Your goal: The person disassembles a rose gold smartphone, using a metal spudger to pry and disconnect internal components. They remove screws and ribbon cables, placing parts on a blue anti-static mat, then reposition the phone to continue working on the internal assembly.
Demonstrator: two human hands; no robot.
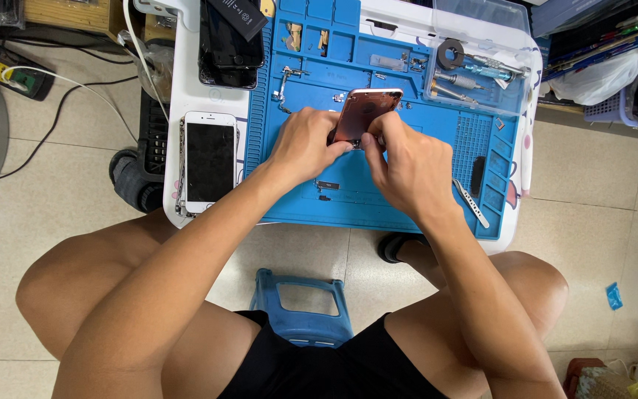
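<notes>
Partly hidden phone shell (363, 111), left hand (303, 146), right hand (400, 166)

Both hands are gripping a pink phone housing (364, 112) over a blue work mat (378, 199): the left hand (306, 146) is pinching its lower edge, the right hand (405, 165) is pressing fingertips beside it. A white-framed phone (209, 160) is lying left of the left hand; metal tweezers (471, 202) are resting right of the right hand.
</notes>
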